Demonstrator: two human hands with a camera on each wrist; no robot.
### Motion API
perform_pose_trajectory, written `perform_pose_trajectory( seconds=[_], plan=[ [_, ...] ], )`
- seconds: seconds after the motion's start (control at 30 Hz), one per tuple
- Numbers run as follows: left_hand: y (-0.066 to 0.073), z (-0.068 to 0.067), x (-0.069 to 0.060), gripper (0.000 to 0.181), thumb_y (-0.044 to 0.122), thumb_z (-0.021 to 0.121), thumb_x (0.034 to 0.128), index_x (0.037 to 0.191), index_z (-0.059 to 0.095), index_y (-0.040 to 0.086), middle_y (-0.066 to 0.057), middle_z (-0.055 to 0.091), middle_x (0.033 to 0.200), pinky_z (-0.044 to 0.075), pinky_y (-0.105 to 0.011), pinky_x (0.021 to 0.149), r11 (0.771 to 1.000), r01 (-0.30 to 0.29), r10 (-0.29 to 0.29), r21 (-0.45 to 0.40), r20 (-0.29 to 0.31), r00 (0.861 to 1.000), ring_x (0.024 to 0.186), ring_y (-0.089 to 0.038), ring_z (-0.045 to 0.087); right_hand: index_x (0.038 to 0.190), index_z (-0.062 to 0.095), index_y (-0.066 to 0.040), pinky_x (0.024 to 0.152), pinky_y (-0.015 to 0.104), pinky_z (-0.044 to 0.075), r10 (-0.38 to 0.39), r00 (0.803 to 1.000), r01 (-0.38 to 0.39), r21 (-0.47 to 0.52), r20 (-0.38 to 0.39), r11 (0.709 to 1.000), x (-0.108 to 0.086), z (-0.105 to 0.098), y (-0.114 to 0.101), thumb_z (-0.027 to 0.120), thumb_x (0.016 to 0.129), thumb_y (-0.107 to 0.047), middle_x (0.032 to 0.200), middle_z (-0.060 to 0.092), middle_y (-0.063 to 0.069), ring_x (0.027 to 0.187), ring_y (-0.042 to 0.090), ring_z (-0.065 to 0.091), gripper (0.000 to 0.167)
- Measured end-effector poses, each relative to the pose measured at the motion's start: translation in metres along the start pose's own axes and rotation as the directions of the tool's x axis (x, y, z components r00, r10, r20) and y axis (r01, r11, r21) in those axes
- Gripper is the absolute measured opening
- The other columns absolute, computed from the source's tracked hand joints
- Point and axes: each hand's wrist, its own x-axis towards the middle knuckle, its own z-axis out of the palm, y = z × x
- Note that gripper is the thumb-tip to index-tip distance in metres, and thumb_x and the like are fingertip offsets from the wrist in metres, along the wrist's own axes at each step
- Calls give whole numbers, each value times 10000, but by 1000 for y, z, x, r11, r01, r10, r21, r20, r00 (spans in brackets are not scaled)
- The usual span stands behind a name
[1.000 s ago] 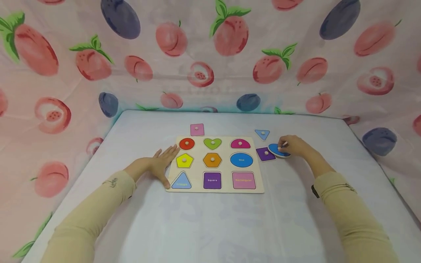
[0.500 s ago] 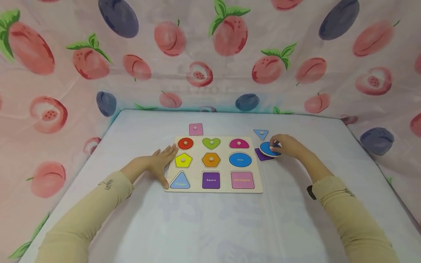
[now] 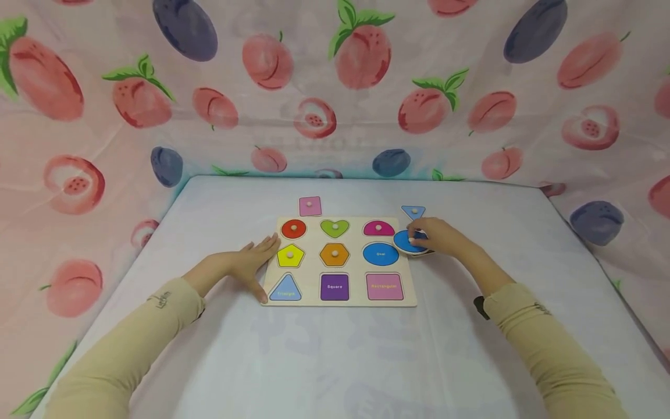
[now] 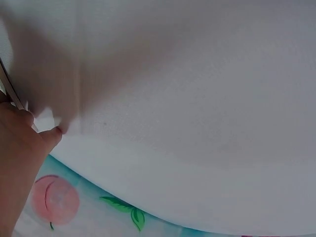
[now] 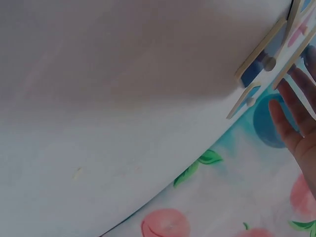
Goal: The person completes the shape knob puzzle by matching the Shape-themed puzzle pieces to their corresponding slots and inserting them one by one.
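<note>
With fingers spread, my left hand [image 3: 249,265] rests against the left edge of the wooden puzzle board [image 3: 350,299]; its thumb is at the near left corner. My right hand [image 3: 439,235] pinches the knob of a blue oval puzzle piece [image 3: 403,240], raised over the board's right edge beside the oval recess [image 3: 380,254]. Beneath the oval, the purple square piece [image 5: 252,71] is mostly hidden in the head view but shows in the right wrist view. Just behind my right hand lies a light blue triangle piece [image 3: 414,210].
A pink rectangle piece [image 3: 310,205] lies behind the board. Knobbed pieces sit in the board, among them a red circle [image 3: 293,228], a green heart [image 3: 334,228] and an orange hexagon [image 3: 334,254]. Triangle [image 3: 285,288], square [image 3: 334,287] and rectangle [image 3: 384,286] recesses show printed names.
My right hand has carried the blue oval piece leftward, from over the purple square to the board's right edge. The left hand has stayed at the board.
</note>
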Motion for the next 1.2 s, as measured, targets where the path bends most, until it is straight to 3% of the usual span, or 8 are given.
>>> perform_pose_trajectory(
  seconds=[0.33, 0.67, 0.9, 1.2],
  plan=[
    [-1, 6, 0, 1411, 543, 837, 571, 1484, -76, -26, -217, -158, 1560, -22, -600, 1148, 1000, 23, -23, -6, 1, 1000, 1451, -387, -91, 924, 636, -34, 930, 445, 507, -61, 998, 61, 8, 0, 998, 8, 7, -21, 670, 864, -102, 999, 675, 122, 995, 289, 610, 98],
    [4, 4, 1, 1403, 521, 843, 576, 1481, -69, -41, -228, -157, 1556, -17, -606, 1146, 1000, 25, -25, -8, 1, 1000, 1450, -390, -88, 904, 631, -74, 944, 434, 501, -42, 999, 40, 87, 21, 995, 17, 13, -37, 671, 866, -111, 1025, 664, 105, 1042, 284, 590, 67],
    [3, 6, 2, 1387, 526, 839, 579, 1489, -51, -23, -215, -132, 1565, -12, -598, 1151, 1000, 17, -17, -6, -14, 1000, 1454, -379, -82, 922, 632, -99, 985, 426, 478, -27, 996, 23, 45, 80, 999, 26, 18, -47, 665, 878, -150, 1070, 661, 93, 1094, 282, 583, 75],
    [2, 7, 0, 1389, 531, 836, 580, 1490, -59, -18, -210, -141, 1565, -19, -596, 1152, 1000, 16, -17, -3, -13, 1000, 1453, -377, -93, 928, 642, -94, 932, 377, 511, -80, 990, 88, -58, 116, 994, 28, 24, -51, 677, 866, -146, 952, 659, 48, 930, 208, 574, 89]
  ],
)
